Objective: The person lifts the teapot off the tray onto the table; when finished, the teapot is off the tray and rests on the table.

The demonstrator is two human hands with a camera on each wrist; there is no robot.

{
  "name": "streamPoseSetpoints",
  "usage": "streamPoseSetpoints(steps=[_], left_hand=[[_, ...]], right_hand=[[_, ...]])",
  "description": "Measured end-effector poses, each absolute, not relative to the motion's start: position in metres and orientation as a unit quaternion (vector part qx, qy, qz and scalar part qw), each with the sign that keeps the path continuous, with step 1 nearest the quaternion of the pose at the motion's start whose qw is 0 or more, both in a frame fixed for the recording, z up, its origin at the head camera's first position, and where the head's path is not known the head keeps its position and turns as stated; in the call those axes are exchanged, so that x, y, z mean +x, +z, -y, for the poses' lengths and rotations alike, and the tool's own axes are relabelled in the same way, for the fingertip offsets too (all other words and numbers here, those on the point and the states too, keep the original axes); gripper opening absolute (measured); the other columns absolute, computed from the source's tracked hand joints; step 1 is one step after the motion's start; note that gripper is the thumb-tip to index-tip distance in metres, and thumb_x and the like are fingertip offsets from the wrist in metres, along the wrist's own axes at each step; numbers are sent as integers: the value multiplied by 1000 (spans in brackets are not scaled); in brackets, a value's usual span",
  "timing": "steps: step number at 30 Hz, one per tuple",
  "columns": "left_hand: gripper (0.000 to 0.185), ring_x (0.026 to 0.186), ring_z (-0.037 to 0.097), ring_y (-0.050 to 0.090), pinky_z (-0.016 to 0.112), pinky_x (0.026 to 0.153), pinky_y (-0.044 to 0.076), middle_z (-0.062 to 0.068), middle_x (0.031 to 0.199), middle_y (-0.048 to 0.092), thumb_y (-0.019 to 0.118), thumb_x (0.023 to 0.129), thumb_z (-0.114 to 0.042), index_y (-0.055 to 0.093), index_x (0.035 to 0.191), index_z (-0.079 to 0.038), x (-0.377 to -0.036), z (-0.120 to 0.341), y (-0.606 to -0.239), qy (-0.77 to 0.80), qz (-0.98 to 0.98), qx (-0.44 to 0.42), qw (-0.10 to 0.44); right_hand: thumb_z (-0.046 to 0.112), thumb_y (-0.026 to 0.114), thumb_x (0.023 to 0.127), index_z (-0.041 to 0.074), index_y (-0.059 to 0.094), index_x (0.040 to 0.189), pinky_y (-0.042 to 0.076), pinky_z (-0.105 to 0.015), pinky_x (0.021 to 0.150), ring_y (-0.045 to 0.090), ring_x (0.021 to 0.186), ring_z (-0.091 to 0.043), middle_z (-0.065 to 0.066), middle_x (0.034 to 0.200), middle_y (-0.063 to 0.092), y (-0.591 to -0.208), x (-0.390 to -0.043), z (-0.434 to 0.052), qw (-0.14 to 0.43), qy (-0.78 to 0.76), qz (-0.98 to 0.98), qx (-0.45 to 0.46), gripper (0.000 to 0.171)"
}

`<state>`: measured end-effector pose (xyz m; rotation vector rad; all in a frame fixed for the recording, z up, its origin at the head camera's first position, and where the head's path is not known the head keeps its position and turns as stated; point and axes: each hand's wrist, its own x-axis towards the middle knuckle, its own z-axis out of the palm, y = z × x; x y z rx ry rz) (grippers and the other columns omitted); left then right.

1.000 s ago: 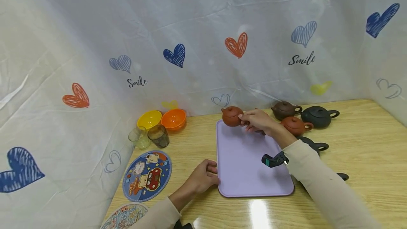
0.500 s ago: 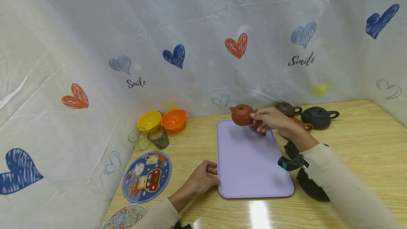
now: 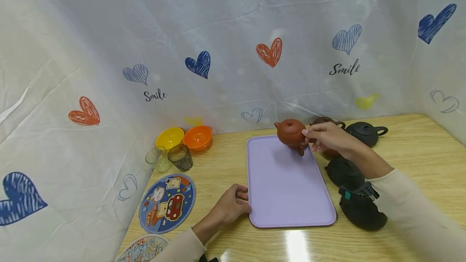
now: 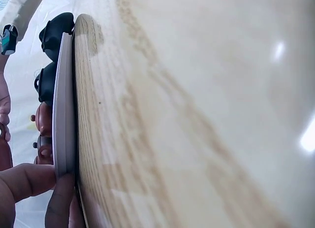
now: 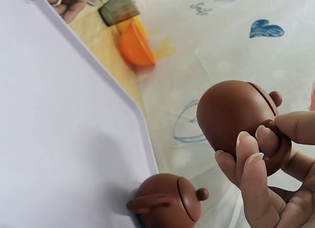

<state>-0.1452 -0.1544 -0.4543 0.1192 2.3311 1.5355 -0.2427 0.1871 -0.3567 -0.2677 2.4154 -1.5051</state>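
My right hand (image 3: 325, 137) pinches a reddish-brown clay teapot (image 3: 290, 129) by its handle. The teapot is held in the air over the far end of the lilac tray (image 3: 284, 189), its spout to the left. Below it, a second brown teapot (image 5: 167, 201) stands on the tray, mostly hidden in the head view but plain in the right wrist view. My left hand (image 3: 231, 203) is at the tray's left edge. In the left wrist view, its thumb and fingers (image 4: 29, 181) pinch the tray's rim.
Right of the tray stand several teapots, among them a black one (image 3: 364, 132) and a dark brown one (image 3: 325, 121). At left are a yellow bowl (image 3: 170, 137), an orange bowl (image 3: 198, 137), two glasses (image 3: 181, 157) and round mats (image 3: 167, 203). A curtain (image 3: 233, 23) hangs behind.
My right hand has carried the teapot rightward along the tray's far end, above the second teapot. The left hand stays at the tray's edge.
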Motion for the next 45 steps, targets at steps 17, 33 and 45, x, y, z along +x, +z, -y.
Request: streamPoseSetpoints(steps=[17, 33, 45], left_hand=[[57, 90, 18, 62, 34, 77, 57, 11, 107, 59, 74, 76, 2, 52, 128, 3, -146, 154, -456, 537, -825, 40, 173], [57, 90, 18, 62, 33, 77, 57, 12, 107, 59, 73, 75, 3, 52, 128, 4, -145, 154, -455, 541, -822, 37, 175], [59, 91, 19, 63, 34, 77, 58, 13, 109, 59, 73, 75, 3, 51, 130, 4, -146, 154, -456, 545, -819, 34, 177]], right_hand=[[33, 51, 104, -3, 62, 102, 58, -34, 67, 67, 75, -22, -8, 94, 60, -355, -224, -243, 134, -488, -858, -87, 38], [23, 45, 107, -2, 62, 99, 57, -30, 66, 67, 75, -18, 0, 83, 63, -374, -210, -338, 101, -454, -882, -68, 32], [32, 44, 108, 1, 56, 108, 56, -33, 66, 65, 79, -20, -7, 87, 65, -402, -213, -389, 122, -413, -902, -40, 33]])
